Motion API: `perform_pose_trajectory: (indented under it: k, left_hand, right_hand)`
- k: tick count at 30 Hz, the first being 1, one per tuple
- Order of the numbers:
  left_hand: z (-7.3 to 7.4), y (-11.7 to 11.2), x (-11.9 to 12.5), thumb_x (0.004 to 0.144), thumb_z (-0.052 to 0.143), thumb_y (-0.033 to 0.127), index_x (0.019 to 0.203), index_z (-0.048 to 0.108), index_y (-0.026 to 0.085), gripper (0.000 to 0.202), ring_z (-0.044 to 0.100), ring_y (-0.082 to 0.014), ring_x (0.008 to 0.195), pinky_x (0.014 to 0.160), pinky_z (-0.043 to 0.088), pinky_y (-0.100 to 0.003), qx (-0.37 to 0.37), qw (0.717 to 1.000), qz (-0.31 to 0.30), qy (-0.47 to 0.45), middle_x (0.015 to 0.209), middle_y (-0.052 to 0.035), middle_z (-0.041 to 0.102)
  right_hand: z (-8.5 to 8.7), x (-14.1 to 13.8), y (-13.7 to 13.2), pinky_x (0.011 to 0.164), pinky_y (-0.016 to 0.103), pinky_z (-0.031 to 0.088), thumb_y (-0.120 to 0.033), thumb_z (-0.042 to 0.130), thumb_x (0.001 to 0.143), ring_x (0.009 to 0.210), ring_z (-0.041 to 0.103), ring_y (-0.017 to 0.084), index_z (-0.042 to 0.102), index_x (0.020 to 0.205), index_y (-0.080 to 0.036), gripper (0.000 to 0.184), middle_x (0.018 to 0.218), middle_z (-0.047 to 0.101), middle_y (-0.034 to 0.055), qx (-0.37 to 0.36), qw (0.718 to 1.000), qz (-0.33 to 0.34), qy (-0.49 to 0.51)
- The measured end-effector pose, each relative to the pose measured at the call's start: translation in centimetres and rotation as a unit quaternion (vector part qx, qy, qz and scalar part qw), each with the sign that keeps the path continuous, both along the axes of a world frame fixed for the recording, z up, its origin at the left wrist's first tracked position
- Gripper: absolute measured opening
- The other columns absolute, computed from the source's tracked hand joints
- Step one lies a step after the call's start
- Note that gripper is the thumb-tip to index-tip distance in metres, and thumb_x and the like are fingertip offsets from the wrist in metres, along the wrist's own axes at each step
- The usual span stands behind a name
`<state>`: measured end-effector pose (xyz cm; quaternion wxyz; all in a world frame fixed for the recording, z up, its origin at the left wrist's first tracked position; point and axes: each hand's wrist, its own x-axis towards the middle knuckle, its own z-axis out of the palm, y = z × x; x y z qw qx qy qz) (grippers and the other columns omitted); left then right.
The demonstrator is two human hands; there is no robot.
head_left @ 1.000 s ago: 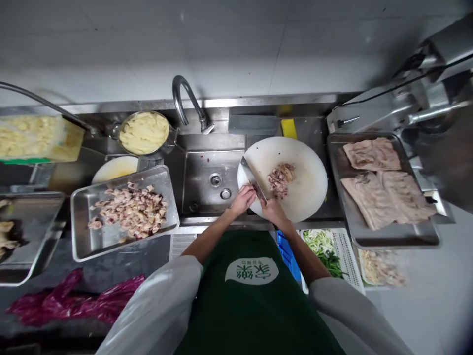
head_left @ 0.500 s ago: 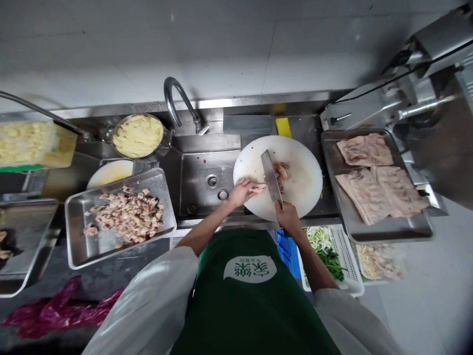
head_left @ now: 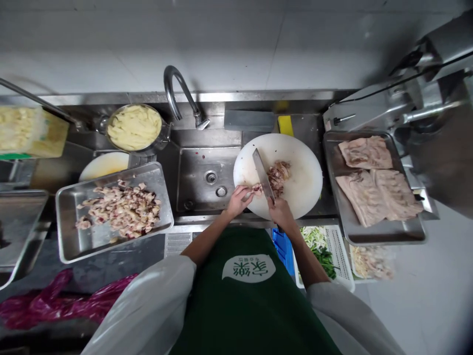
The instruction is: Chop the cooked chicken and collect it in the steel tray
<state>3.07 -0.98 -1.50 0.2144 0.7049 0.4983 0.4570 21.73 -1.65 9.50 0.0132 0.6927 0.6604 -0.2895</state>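
Observation:
My right hand (head_left: 281,214) is wrapped round the handle of a cleaver (head_left: 263,172), its broad blade slanting up and left over a round white cutting board (head_left: 306,177). Left of the blade lies a small piece of meat (head_left: 256,189), pinched at its near end by the closed fingers of my left hand (head_left: 239,200). A heap of cut meat (head_left: 278,176) sits just right of the blade, partly hidden by it.
Left of the board is a steel sink (head_left: 195,170) under a curved tap (head_left: 172,88). A metal tray (head_left: 72,241) of chopped meat stands further left, below a pot of pale slices (head_left: 135,128). On the right, another tray (head_left: 402,236) bears large meat slabs (head_left: 377,195).
The cleaver has shifted left relative to the board, and more cut meat shows to its right. My left hand has drawn back slightly, with a shorter piece at its fingertips.

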Motion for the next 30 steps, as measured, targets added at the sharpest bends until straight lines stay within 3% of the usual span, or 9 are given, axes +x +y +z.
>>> perform_pose_trajectory:
  k: [3, 8, 10, 12, 16, 19, 23, 27, 30]
  left_hand:
    - [0.1, -0.6, -0.1, 0.098, 0.058, 0.035, 0.094, 0.068, 0.019, 0.020, 0.064, -0.0190, 0.095, 0.089, 0.055, -0.038, -0.007, 0.999, 0.047, 0.003, 0.099, -0.0084, 0.067]
    - [-0.4, -0.8, 0.5, 0.103, 0.046, 0.037, 0.100, 0.069, 0.017, 0.030, 0.063, -0.0211, 0.101, 0.092, 0.054, -0.042, -0.050, 0.998, -0.043, 0.006, 0.102, -0.0116, 0.069]
    - [0.1, -0.8, 0.4, 0.103, 0.046, 0.039, 0.098, 0.069, 0.018, 0.031, 0.063, -0.0218, 0.101, 0.093, 0.054, -0.043, -0.067, 0.996, -0.051, 0.003, 0.101, -0.0117, 0.069]
    - [1.9, -0.5, 0.0, 0.101, 0.050, 0.038, 0.094, 0.068, 0.019, 0.028, 0.064, -0.0212, 0.097, 0.091, 0.055, -0.042, -0.058, 0.998, -0.037, -0.007, 0.097, -0.0101, 0.069]
    - [8.1, 3.3, 0.1, 0.099, 0.055, 0.033, 0.100, 0.067, 0.021, 0.017, 0.063, -0.0205, 0.101, 0.097, 0.052, -0.040, 0.007, 0.997, 0.069, -0.044, 0.102, -0.0084, 0.067]
    - [10.9, 9.0, 3.3, 0.100, 0.052, 0.029, 0.110, 0.067, 0.021, 0.020, 0.061, -0.0219, 0.110, 0.103, 0.049, -0.040, 0.000, 1.000, -0.028, 0.001, 0.112, -0.0090, 0.067]
    - [8.6, 15.2, 9.3, 0.092, 0.053, 0.014, 0.108, 0.072, 0.018, 0.025, 0.061, -0.0249, 0.113, 0.106, 0.046, -0.043, -0.076, 0.944, -0.271, 0.171, 0.116, -0.0097, 0.070]
    - [4.6, 17.4, 11.9, 0.081, 0.056, 0.005, 0.115, 0.073, 0.020, 0.040, 0.059, -0.0280, 0.123, 0.114, 0.037, -0.053, -0.134, 0.891, -0.321, 0.292, 0.131, -0.0102, 0.067]
    - [3.7, 18.1, 11.9, 0.079, 0.061, 0.007, 0.111, 0.074, 0.022, 0.038, 0.063, -0.0280, 0.116, 0.114, 0.034, -0.056, -0.144, 0.876, -0.343, 0.307, 0.123, -0.0091, 0.072]
  right_hand:
    - [0.4, -0.7, -0.5, 0.076, 0.027, 0.047, -0.036, 0.033, 0.105, 0.093, 0.072, 0.026, 0.075, 0.107, -0.012, 0.049, 0.098, 0.076, 0.0186, 0.066, 0.997, -0.003, 0.034]
    - [-1.3, -3.3, 0.4, 0.072, 0.024, 0.046, -0.028, 0.040, 0.102, 0.088, 0.072, 0.023, 0.077, 0.095, -0.008, 0.042, 0.091, 0.077, 0.0187, -0.056, 0.998, 0.022, 0.027]
    - [-1.3, -3.0, 1.1, 0.075, 0.024, 0.046, -0.027, 0.042, 0.101, 0.092, 0.071, 0.022, 0.076, 0.100, -0.009, 0.039, 0.096, 0.077, 0.0171, -0.052, 0.997, 0.023, 0.045]
    - [-0.6, -2.2, 1.1, 0.076, 0.024, 0.046, -0.029, 0.040, 0.103, 0.094, 0.071, 0.022, 0.076, 0.101, -0.011, 0.040, 0.098, 0.077, 0.0158, -0.032, 0.998, 0.006, 0.059]
    - [1.2, -0.6, -0.5, 0.079, 0.025, 0.046, -0.034, 0.037, 0.104, 0.094, 0.071, 0.024, 0.076, 0.101, -0.014, 0.044, 0.098, 0.077, 0.0152, -0.020, 0.998, 0.012, 0.062]
    - [0.8, -0.9, -2.1, 0.081, 0.027, 0.046, -0.033, 0.042, 0.103, 0.093, 0.071, 0.025, 0.076, 0.096, -0.012, 0.040, 0.097, 0.077, 0.0175, -0.061, 0.994, 0.069, 0.067]
    - [-0.9, -2.0, -3.0, 0.080, 0.030, 0.046, -0.028, 0.043, 0.103, 0.091, 0.071, 0.026, 0.076, 0.095, -0.009, 0.039, 0.096, 0.075, 0.0210, -0.080, 0.990, 0.086, 0.083]
    - [-1.7, -2.1, -3.2, 0.078, 0.030, 0.047, -0.027, 0.044, 0.103, 0.089, 0.072, 0.026, 0.075, 0.096, -0.010, 0.036, 0.096, 0.075, 0.0196, -0.077, 0.991, 0.056, 0.094]
    - [-1.9, -1.8, -3.2, 0.079, 0.030, 0.047, -0.030, 0.048, 0.103, 0.090, 0.071, 0.026, 0.075, 0.097, -0.011, 0.034, 0.095, 0.075, 0.0187, -0.080, 0.991, 0.029, 0.108]
